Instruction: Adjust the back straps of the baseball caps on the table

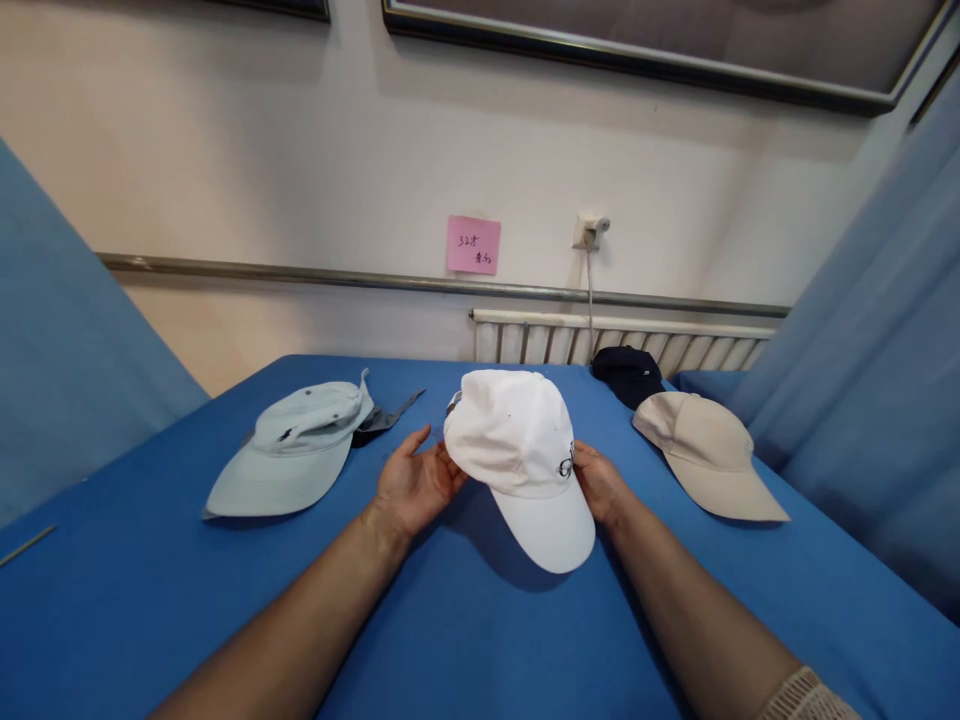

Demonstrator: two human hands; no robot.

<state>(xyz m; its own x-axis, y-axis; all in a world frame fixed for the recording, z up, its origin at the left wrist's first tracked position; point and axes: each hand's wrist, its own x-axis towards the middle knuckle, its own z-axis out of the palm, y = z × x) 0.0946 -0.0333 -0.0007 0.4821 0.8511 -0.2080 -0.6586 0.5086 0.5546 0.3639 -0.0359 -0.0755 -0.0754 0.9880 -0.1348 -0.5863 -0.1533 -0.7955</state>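
A white baseball cap [517, 430] with dark lettering near its right edge is between my hands over the blue cloth, its brim pointing toward me and slightly right. My left hand [420, 485] is palm up at the cap's left side, thumb raised and apart, fingertips tucked under the edge. On the other side, my right hand [598, 484] grips the cap, its fingers mostly hidden behind it. Below the brim lies a shadow on the cloth.
A pale blue cap [300, 440] rests left, with a dark grey strap-like piece [382, 420] beside it. To the right are a beige cap [701, 440] and a navy cap [628, 375]. A thin stick [28, 545] lies far left. Blue curtains [870, 350] flank the cloth-covered table [480, 650].
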